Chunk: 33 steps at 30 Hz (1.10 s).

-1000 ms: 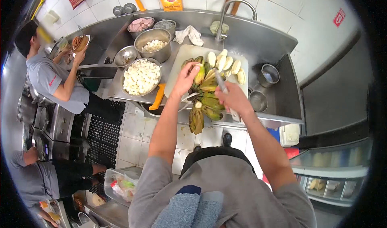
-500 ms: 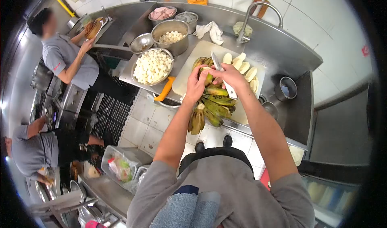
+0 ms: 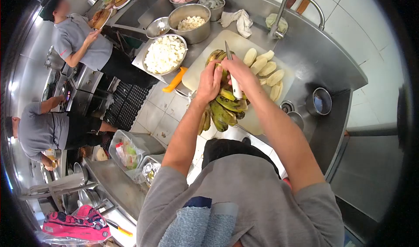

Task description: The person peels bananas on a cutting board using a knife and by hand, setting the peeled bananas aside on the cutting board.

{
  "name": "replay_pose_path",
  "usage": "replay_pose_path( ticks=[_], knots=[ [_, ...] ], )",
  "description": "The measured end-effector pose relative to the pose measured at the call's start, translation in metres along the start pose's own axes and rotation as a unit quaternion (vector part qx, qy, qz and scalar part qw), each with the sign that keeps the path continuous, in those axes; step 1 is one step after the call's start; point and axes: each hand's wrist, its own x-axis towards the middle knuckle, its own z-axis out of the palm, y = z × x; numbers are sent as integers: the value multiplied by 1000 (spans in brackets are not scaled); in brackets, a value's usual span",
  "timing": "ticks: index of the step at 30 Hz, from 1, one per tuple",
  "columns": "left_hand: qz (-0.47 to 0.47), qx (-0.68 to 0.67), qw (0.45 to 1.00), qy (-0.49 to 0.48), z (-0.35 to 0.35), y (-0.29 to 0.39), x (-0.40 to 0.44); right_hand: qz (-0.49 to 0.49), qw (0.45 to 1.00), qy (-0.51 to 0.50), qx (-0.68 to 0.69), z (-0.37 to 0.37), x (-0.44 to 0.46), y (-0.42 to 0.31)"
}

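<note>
We're noting the right grip (image 3: 238, 72) clasping the knife (image 3: 236, 87). The left grip (image 3: 211, 82) is crowding beside it; we can't tell what it's pinching. A slipping blade could be nicking it. Green bananas (image 3: 219, 114) are overhanging the near edge of the cutting board (image 3: 195, 74); nudging could be dropping some.

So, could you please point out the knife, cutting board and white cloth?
Knife (image 3: 236, 88): head view, its white handle.
Cutting board (image 3: 194, 74): head view, its bare left part.
White cloth (image 3: 238, 21): head view, its middle.
</note>
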Motion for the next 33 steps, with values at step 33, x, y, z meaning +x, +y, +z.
replay_pose_path(
  ticks=[33],
  knots=[
    [-26, -102, 993, -47, -13, -6, 10, -418, 860, 24, -293, -13, -14, -4]
  ],
)
